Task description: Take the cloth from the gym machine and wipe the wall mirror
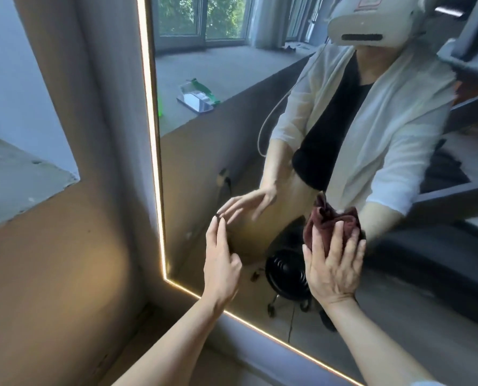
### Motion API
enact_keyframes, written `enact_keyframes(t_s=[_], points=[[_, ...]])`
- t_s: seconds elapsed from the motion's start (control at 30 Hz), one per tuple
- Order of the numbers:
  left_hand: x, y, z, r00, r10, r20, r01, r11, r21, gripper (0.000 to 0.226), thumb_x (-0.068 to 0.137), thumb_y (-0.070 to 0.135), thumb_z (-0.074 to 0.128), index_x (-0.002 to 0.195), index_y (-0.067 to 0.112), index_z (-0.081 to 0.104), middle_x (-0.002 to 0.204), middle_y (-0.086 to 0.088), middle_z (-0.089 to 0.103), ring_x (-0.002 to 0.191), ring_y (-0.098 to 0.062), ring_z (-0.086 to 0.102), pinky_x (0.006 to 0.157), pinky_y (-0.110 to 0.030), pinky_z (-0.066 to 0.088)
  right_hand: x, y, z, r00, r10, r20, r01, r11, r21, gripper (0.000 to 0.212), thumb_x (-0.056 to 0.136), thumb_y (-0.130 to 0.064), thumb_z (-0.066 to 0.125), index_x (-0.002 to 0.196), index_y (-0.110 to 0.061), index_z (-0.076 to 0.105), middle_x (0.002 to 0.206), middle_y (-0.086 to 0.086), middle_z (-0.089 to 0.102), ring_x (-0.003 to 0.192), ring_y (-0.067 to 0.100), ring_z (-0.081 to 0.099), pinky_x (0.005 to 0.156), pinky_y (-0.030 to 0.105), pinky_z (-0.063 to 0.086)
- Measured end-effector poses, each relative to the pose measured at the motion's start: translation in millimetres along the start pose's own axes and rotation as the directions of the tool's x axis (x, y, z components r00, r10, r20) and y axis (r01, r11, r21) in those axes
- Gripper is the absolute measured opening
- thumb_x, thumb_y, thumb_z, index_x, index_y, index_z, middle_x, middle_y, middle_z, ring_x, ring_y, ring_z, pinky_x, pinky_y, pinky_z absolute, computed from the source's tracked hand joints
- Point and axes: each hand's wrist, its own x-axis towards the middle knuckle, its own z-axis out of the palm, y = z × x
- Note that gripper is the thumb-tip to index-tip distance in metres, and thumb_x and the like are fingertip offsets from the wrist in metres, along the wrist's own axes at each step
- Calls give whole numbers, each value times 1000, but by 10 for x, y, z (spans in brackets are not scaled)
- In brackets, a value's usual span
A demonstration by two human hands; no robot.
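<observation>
The wall mirror (210, 151) fills the middle and right, edged by a glowing light strip. My right hand (333, 270) presses a dark red cloth (323, 227) flat against the glass low down, fingers spread over it. My left hand (220, 261) is open with nothing in it, fingertips touching or almost touching the glass near the mirror's left edge. Both hands and the cloth show again as reflections just above them.
The brown wall (65, 260) lies left of the mirror, with a grey ledge (17, 174) at far left. Reflected in the glass are a person in a headset, a window sill with a clear and green item (197, 97), and a black round stool (288, 274).
</observation>
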Motion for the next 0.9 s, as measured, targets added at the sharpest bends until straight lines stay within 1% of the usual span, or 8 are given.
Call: enact_keyframes(t_s=[0.1,0.23,0.37,0.47,0.63,0.73,0.83,0.9], points=[[192,-169,-197,999,-32,-4,32,999,-10,75,97,-7,49,158,23,17,165,7,8,142,-5,26,84,12,19,103,-489,223,997,-73,7,72,994,82,55,103,-34,50,152,-14,38,167,19,11,140,41,27,123,51,13],[432,-412,-476,999,-25,-36,25,1000,-8,73,97,-9,47,157,24,21,165,7,10,140,2,19,94,8,17,324,-1160,482,988,-149,33,145,985,95,63,100,-32,56,155,-12,34,161,20,20,147,38,21,126,49,8],[612,-667,-747,996,-12,-84,8,998,-56,69,95,-12,48,149,29,34,161,7,24,146,-6,24,120,-31,21,724,-1894,740,961,-264,85,255,961,111,51,106,-22,42,155,-14,33,162,19,18,154,38,4,126,47,0],[654,-899,-887,989,-89,-115,79,993,-85,65,95,-12,47,150,21,35,156,1,34,143,-12,33,120,-36,25,842,-2170,852,941,-316,121,298,944,142,47,107,-15,33,154,-13,37,163,12,22,152,35,12,125,45,2],[583,-1251,-893,981,-192,24,193,961,-196,55,98,-9,48,144,20,46,145,2,51,135,-10,47,116,-40,37,317,-2099,816,756,-593,278,484,791,374,50,96,-8,62,145,-9,53,155,13,44,149,31,28,124,42,23],[580,-1402,-797,971,-236,19,228,911,-345,36,102,5,52,135,19,52,132,1,61,122,-13,59,109,-44,46,143,-2236,779,814,-506,286,262,759,596,44,95,-3,58,138,-10,61,148,13,53,142,31,44,119,43,36],[476,-1524,-623,972,-235,-26,182,813,-553,33,105,26,48,138,21,47,131,-1,61,117,-16,63,105,-40,50,67,-2433,696,855,-352,380,-91,620,779,40,96,-4,55,133,-13,66,146,10,56,140,29,47,117,42,34],[348,-1606,-457,969,-237,-74,143,775,-616,40,104,38,47,142,26,41,136,1,58,121,-17,61,101,-35,52,-5,-2502,592,768,-275,579,-455,402,795,39,97,-2,59,133,-17,65,148,4,54,139,19,46,116,36,35]])
